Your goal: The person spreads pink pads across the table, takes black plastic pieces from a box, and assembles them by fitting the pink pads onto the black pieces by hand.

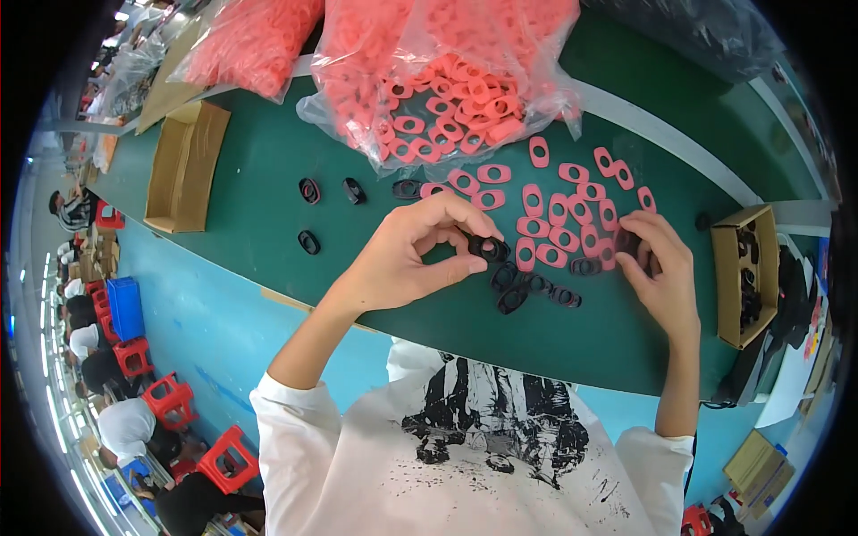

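Note:
My left hand (416, 250) pinches a black oval plastic part (489, 249) between thumb and fingertips, above the green table. Just beside it lie several loose black oval parts (511, 298), some touching each other. My right hand (660, 265) is at the right edge of a spread of pink oval rings (564, 238). Its fingers are curled toward the thumb around something dark reddish, mostly hidden by the hand. Another black part (585, 266) sits among the pink rings, left of that thumb. Farther left, a few black parts (309, 190) lie apart on the table.
An open clear bag (572, 98) of pink rings fills the back middle, with another full bag (255, 45) to its left. An empty cardboard tray (217, 152) stands left; a cardboard box (726, 295) of black parts stands right. People and red stools (228, 457) are far left.

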Demonstrator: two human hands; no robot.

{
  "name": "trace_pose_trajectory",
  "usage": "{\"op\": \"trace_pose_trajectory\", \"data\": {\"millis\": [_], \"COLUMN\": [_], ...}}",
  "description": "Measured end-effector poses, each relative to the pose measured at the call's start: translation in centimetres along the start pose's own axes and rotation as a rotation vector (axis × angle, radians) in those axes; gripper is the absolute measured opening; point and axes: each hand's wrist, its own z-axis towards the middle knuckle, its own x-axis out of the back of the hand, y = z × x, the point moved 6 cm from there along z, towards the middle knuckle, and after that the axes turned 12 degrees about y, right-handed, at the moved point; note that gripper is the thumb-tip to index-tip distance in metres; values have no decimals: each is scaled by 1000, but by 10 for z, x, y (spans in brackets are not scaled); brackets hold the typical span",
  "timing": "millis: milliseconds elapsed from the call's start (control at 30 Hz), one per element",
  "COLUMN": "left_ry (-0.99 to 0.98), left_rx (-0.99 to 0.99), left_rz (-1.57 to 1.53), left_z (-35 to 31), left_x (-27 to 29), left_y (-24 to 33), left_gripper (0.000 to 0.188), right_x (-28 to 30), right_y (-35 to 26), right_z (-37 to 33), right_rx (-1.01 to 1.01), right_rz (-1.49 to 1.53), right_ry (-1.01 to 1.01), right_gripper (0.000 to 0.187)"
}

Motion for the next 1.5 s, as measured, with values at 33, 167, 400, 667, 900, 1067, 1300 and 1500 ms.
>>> {"op": "trace_pose_trajectory", "data": {"millis": [33,167,400,667,900,1067,1300,1500], "left_ry": [12,-33,-16,49,171,182,247,88], "left_rx": [1,-92,-330,-327,-506,-620,-512,-810], "left_rz": [13,226,538,558,596,558,546,623], "left_z": [3,7,8,18,10,24,8,25], "left_x": [1,-5,-24,-8,-7,-8,22,-37], "left_y": [2,8,18,10,12,11,31,108], "left_gripper": [27,25,25,32,33,34,28,27], "right_x": [-2,4,7,33,34,-14,31,98], "right_y": [-2,-8,-14,-91,-212,-167,-115,-42], "right_z": [3,5,-2,64,287,374,189,82], "right_rx": [4,19,52,209,681,732,351,52], "right_rz": [1,-7,-77,-16,-380,-377,-1008,-1246], "right_ry": [-1,-11,-71,305,934,287,-87,-1], "right_gripper": [40,40,47,97,106,79,17,10]}}
